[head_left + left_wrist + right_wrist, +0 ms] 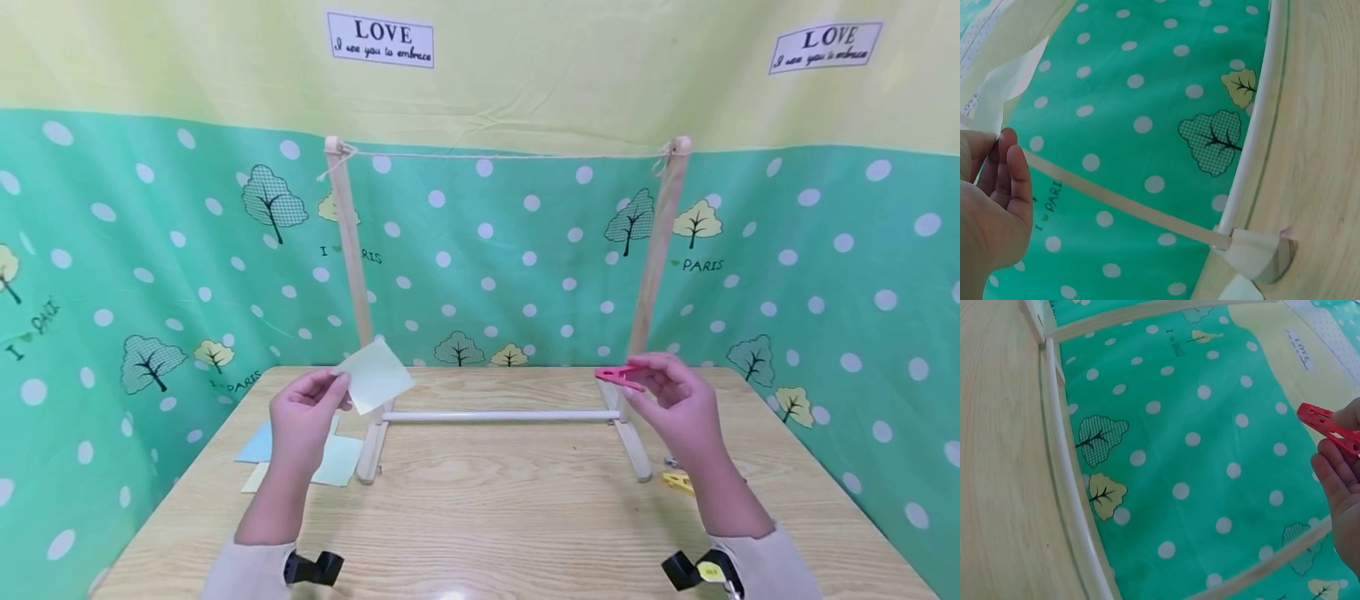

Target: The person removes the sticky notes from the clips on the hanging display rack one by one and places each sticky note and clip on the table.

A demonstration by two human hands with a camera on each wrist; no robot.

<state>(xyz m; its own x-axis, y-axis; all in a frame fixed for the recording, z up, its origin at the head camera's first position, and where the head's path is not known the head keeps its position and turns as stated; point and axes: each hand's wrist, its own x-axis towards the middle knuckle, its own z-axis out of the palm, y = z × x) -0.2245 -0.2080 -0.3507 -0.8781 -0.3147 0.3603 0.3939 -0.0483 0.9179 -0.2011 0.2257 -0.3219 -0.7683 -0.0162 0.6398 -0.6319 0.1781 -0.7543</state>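
Observation:
My left hand [306, 417] pinches a pale green square of paper [377, 377] by one corner, thumb in front, above the left side of the table. In the left wrist view the same paper [1019, 78] rises from the fingertips. Over on the right, my right hand [678, 408] holds a red clothespin [618, 376] between thumb and fingers. The right wrist view shows the clothespin [1322, 423] pointing away from the hand. Between two wooden posts a thin string [480, 156] is tied, above and behind both hands.
The frame's left post [348, 242] and right post [662, 242] stand on wooden feet, joined low down by a white rod [498, 416]. Several paper sheets [337, 461] lie at the table's left. A yellow clothespin [678, 482] lies beside my right forearm. A patterned curtain [510, 225] hangs behind.

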